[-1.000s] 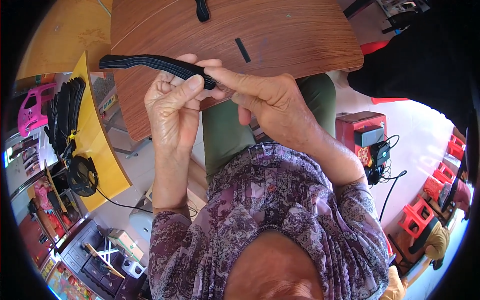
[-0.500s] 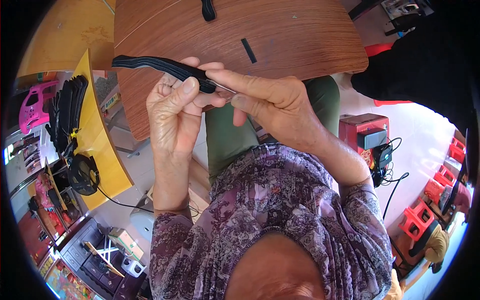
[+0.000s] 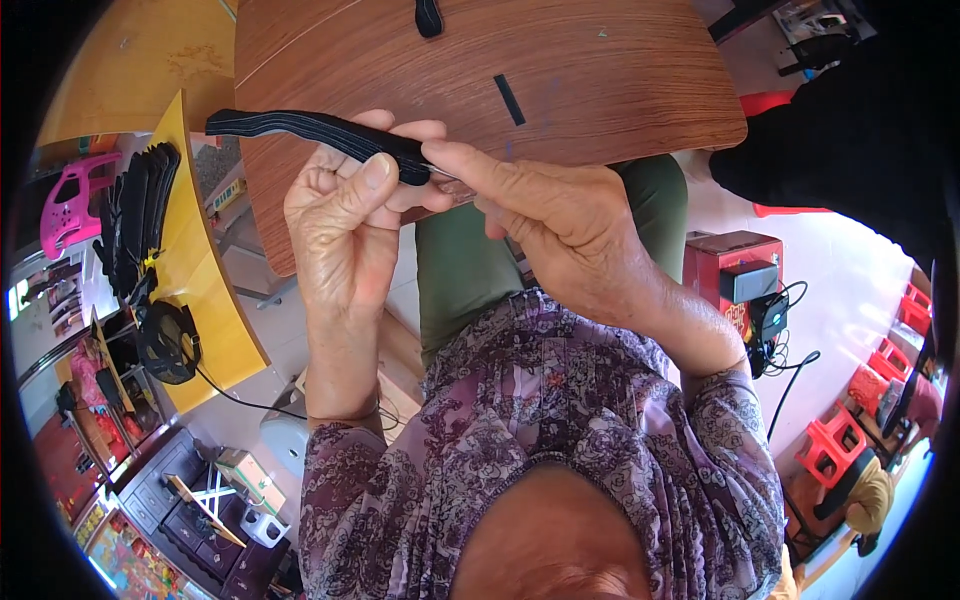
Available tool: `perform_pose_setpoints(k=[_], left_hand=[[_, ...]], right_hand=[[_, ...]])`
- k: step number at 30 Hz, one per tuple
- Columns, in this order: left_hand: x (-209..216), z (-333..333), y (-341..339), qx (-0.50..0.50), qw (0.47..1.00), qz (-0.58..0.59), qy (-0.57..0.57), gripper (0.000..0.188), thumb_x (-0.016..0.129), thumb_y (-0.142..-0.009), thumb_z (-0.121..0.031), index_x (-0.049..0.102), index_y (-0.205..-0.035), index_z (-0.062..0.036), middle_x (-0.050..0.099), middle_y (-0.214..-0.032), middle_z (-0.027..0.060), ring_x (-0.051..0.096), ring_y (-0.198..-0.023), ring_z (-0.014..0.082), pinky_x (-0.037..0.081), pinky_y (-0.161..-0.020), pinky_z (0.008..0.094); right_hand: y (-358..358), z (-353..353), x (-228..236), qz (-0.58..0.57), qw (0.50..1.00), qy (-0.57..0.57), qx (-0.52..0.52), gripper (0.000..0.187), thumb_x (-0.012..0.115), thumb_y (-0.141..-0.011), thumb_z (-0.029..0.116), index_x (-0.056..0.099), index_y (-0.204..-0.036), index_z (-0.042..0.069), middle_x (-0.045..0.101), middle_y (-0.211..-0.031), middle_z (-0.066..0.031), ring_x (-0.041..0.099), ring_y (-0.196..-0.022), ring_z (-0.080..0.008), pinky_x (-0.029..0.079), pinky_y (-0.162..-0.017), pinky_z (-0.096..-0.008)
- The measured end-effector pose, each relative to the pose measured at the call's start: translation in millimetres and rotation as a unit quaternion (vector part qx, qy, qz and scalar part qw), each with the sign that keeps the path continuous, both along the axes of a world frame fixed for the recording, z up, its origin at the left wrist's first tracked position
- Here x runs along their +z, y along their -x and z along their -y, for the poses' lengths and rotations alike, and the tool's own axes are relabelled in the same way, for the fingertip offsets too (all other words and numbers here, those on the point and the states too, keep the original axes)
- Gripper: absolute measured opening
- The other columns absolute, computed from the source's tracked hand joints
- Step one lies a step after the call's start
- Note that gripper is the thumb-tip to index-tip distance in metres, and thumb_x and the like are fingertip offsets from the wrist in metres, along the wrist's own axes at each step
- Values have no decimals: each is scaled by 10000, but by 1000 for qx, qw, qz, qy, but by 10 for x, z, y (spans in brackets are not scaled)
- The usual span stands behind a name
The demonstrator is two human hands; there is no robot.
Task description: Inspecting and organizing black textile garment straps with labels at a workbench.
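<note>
A long black fabric strip with pale lengthwise lines [image 3: 300, 128] is pinched between the thumb and fingers of my left hand [image 3: 345, 225]. Its free end sticks out to the left, over the table's edge. Closed fingers of my right hand [image 3: 565, 215] grip a thin, shiny metal tool [image 3: 441, 173] at the strip's right end. Most of the tool is hidden by the fingers, so its exact kind cannot be told. On the brown wooden table [image 3: 640, 70] beyond lie a short black strip [image 3: 509, 100] and another black strip [image 3: 429, 18] at the top edge.
To the left, several black strips [image 3: 145, 210] hang by a yellow board [image 3: 215, 310], with a small dark fan [image 3: 168, 343] below. A red box [image 3: 715, 275] with black devices and cables stands at the right. A person in black [image 3: 840, 140] is close by at upper right.
My right hand has shifted slightly right, its fingers curling in more around the metal tool. The strip and my left hand have moved a little left.
</note>
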State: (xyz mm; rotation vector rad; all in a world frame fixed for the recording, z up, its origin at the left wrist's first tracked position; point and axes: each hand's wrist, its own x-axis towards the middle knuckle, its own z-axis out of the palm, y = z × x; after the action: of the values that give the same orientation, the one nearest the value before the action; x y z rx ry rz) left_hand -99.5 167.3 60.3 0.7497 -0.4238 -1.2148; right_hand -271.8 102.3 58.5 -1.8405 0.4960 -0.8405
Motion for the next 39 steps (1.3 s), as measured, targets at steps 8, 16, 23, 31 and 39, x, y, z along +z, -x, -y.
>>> perform_pose_setpoints(k=[8,16,23,31,39], left_hand=[[24,4,23,21,998,59,-5,323,627,-800,39,493,-1090,87,586,-1033,332,665,-811,312,604,-646,401],[27,6,147,70,992,99,-32,365,642,-773,88,498,-1108,79,624,-971,247,662,-778,254,611,-641,403],[-15,1,241,120,984,129,-18,367,650,-763,104,503,-1099,88,617,-876,141,654,-770,223,614,-642,404],[-124,26,10,6,998,57,-12,362,627,-791,66,481,-1121,85,594,-1034,287,661,-809,309,600,-677,413],[-137,26,-63,-20,999,-11,-31,326,586,-818,53,479,-1124,89,561,-1069,340,665,-808,332,599,-682,415]], right_hand=[[-21,-26,-7,-12,996,86,-34,562,554,-715,-127,561,-1246,56,583,-698,-123,560,-566,-185,461,-531,-286],[-50,-50,10,-105,975,177,-88,647,522,-655,-136,557,-1261,88,494,-594,-101,532,-497,-229,449,-487,-348],[-80,-43,-14,-131,973,160,-101,699,507,-643,-142,556,-1273,156,500,-582,-102,546,-503,-244,456,-494,-357],[-63,40,-21,-66,997,-47,-15,455,497,-788,-38,596,-1196,136,643,-814,-174,659,-737,-312,512,-634,-360],[-127,70,37,-74,986,-147,-10,359,532,-824,-15,633,-1139,124,626,-812,-206,668,-745,-305,509,-633,-319]])
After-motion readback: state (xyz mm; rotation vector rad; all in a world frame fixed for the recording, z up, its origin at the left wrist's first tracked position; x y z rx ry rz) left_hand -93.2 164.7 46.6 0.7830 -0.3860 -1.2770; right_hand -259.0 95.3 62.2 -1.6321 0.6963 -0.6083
